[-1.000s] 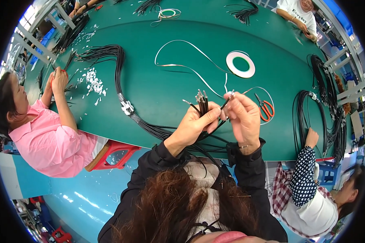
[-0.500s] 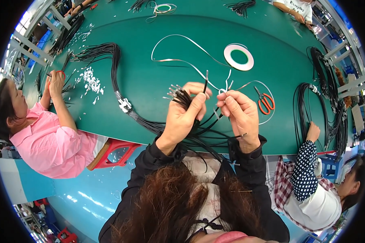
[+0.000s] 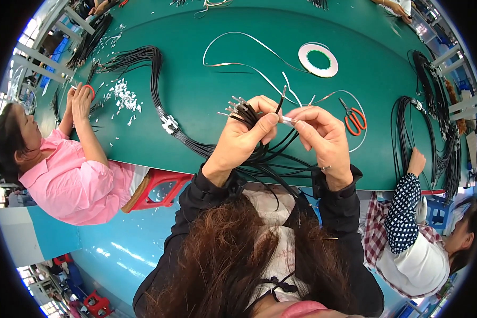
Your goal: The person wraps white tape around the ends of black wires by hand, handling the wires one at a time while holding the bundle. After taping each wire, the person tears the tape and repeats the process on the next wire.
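The right hand (image 3: 323,135) now pinches a single black wire (image 3: 281,100) near its metal tip, thumb and forefinger closed on it, drawn nearer the left hand than a moment ago. The left hand (image 3: 244,138) stays clenched around the bundle of black wires (image 3: 244,111), terminals fanning upward, raised over the green table (image 3: 196,79). Judging by this, one wire is being singled out. Orange scissors (image 3: 354,119) and a white tape roll (image 3: 318,59) lie beyond.
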Demonstrator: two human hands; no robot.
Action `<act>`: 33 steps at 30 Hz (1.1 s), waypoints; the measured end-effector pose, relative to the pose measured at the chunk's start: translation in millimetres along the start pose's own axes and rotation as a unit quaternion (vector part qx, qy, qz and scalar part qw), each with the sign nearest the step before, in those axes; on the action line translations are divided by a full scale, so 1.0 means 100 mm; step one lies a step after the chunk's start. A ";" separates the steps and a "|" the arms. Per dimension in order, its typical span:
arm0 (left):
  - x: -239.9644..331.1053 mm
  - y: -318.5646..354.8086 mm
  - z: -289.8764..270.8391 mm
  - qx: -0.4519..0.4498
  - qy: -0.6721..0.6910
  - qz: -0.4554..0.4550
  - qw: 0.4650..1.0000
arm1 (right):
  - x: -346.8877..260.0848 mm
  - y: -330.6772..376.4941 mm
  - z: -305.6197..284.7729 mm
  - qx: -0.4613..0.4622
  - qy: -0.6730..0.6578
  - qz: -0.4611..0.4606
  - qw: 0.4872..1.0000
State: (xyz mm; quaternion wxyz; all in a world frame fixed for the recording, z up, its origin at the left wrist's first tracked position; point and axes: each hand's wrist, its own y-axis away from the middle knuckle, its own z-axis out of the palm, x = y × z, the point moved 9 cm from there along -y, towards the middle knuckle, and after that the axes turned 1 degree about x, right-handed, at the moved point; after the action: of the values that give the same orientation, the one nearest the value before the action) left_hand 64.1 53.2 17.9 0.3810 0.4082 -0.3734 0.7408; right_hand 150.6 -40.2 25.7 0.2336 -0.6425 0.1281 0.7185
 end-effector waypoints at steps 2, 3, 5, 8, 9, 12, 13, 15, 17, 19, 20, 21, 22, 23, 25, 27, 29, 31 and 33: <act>-0.03 -0.01 0.00 -0.011 0.016 -0.006 1.000 | 0.05 0.00 0.02 -0.011 -0.075 0.007 0.997; -0.05 -0.01 0.00 -0.014 0.018 -0.007 1.000 | 0.08 -0.01 0.04 -0.025 -0.149 0.013 0.989; -0.08 -0.01 0.01 -0.020 0.021 -0.007 1.000 | 0.10 -0.02 0.07 -0.038 -0.220 0.015 0.975; -0.15 0.02 0.00 -0.004 0.020 -0.008 1.000 | 0.14 -0.04 0.12 -0.040 -0.313 0.005 0.949; -0.16 0.02 -0.01 0.006 0.019 -0.009 1.000 | 0.15 -0.04 0.13 -0.039 -0.313 0.002 0.949; -0.13 0.00 -0.09 0.043 -0.007 -0.002 0.999 | 0.18 -0.05 0.04 0.013 -0.250 -0.026 0.968; -0.09 0.01 -0.11 0.065 -0.019 0.002 0.998 | 0.19 -0.05 0.05 0.011 -0.251 -0.026 0.968; -0.05 -0.01 -0.07 0.086 -0.009 0.007 0.996 | 0.12 -0.05 0.01 0.027 -0.167 -0.076 0.983; 0.01 -0.04 -0.04 0.120 0.014 0.013 0.993 | 0.07 -0.05 0.01 0.032 -0.125 -0.103 0.986; 0.00 -0.07 -0.07 0.117 0.023 0.019 0.993 | 0.04 -0.04 0.02 0.041 -0.091 -0.101 0.990; 0.00 -0.08 -0.08 0.112 0.034 0.023 0.993 | 0.02 -0.04 0.01 0.046 -0.073 -0.101 0.991; 0.00 -0.10 -0.08 0.106 0.045 0.027 0.993 | 0.00 -0.05 0.01 0.046 -0.074 -0.103 0.991; 0.00 -0.11 -0.08 0.105 0.045 0.026 0.993 | -0.04 -0.05 0.01 0.046 -0.062 -0.116 0.990; 0.00 -0.12 -0.05 0.095 0.028 0.021 0.995 | -0.07 -0.04 0.01 0.048 -0.051 -0.130 0.989; -0.03 -0.13 -0.01 0.073 -0.006 0.009 0.997 | -0.13 -0.03 0.01 0.052 -0.039 -0.142 0.988; -0.07 -0.13 -0.02 0.075 -0.010 -0.001 0.997 | -0.18 0.00 0.00 0.064 -0.045 -0.146 0.986; -0.13 -0.11 -0.04 0.082 -0.020 -0.016 0.996 | -0.18 0.03 -0.02 0.073 -0.047 -0.144 0.986; -0.14 -0.08 0.00 0.079 -0.013 -0.023 0.997 | -0.14 0.04 -0.05 0.085 0.004 -0.140 0.986; -0.12 -0.07 0.04 0.073 -0.002 -0.027 0.997 | -0.11 0.04 -0.07 0.089 0.030 -0.136 0.986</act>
State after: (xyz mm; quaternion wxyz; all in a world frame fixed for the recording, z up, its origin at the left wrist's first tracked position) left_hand 75.9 48.9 10.1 0.3696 0.4466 -0.3083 0.7543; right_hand 155.4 -48.5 34.9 0.3814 -0.6519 0.1095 0.6462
